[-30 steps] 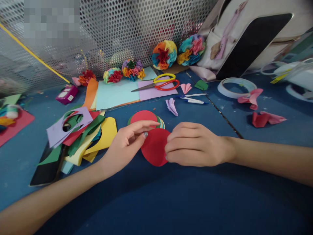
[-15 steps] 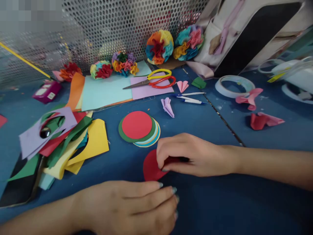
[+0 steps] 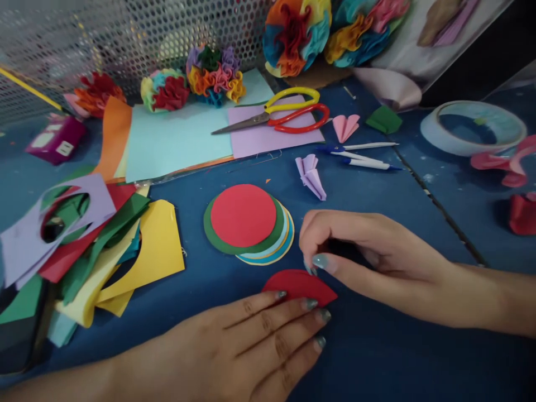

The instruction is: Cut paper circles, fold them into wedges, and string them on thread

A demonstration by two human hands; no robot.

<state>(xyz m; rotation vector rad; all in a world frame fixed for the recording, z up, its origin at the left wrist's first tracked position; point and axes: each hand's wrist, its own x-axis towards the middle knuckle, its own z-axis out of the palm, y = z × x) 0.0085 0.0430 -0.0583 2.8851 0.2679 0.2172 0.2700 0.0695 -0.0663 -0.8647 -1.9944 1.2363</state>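
Observation:
On the blue table, my left hand (image 3: 268,340) lies flat, fingers stretched over the lower part of a folded red paper piece (image 3: 299,285). A curved upper edge and a pointed right corner of that piece show; the rest is under the fingers. Just above its top edge is my right hand (image 3: 368,257), fingers curled and thumb against the index fingertip, with no paper visible in the pinch. Behind the hands rests a stack of paper circles, a red circle (image 3: 243,215) on top and a green circle (image 3: 213,240) beneath it, with blue and yellow edges below.
Paper offcuts (image 3: 163,251) are heaped at the left, partly over a black phone (image 3: 19,346). Scissors (image 3: 288,114) lie on coloured sheets (image 3: 176,139). Around them are ruffled paper balls (image 3: 297,36), a compass (image 3: 360,153), a tape roll (image 3: 473,128) and a folded lilac piece (image 3: 310,177).
My right hand has drawn back from the red paper to the right. My left hand has come down flat onto it, and the paper now shows a half-round shape. The view has moved closer.

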